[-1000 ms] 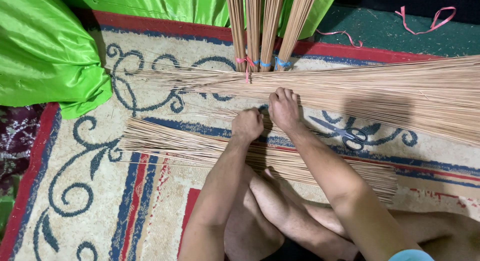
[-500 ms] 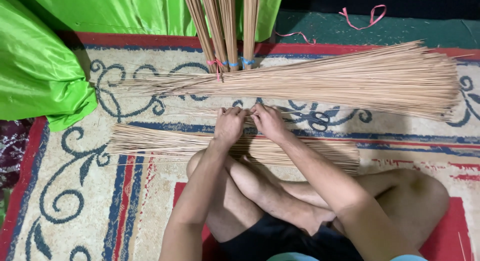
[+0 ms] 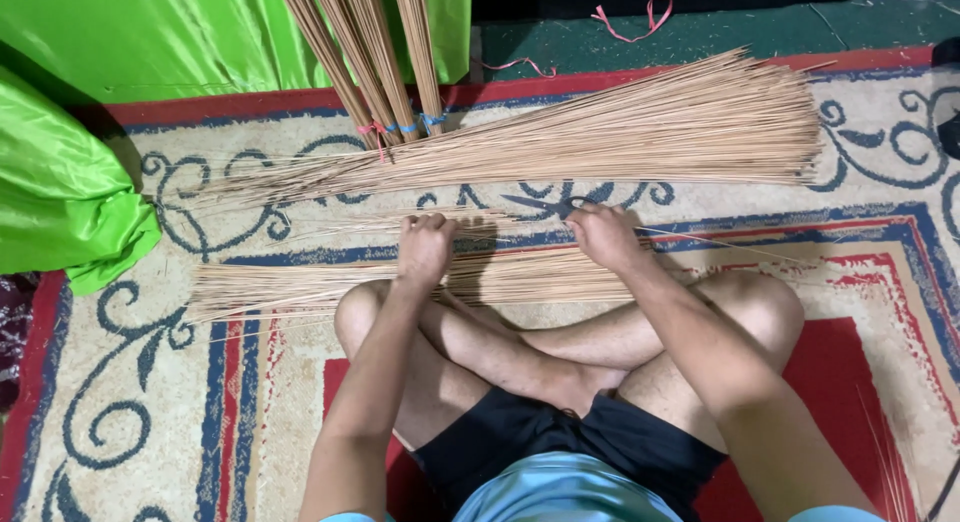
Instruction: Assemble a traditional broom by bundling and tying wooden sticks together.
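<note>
1. Left hand presses palm-down on the near sticks, fingers curled over them. Right hand is cupped on the same row further right; can't tell if its grip pinches any. The row lies on the rug just in front of the crossed legs.
2. Risk: thin sticks roll or fan out if the hands spread unevenly.
3. Big pile lies just beyond; loose strays between could mix the two.
4. Pressing hard may snap sticks.
5. Tied bundles lean near the far pile, and a nudge could topple them.
</note>
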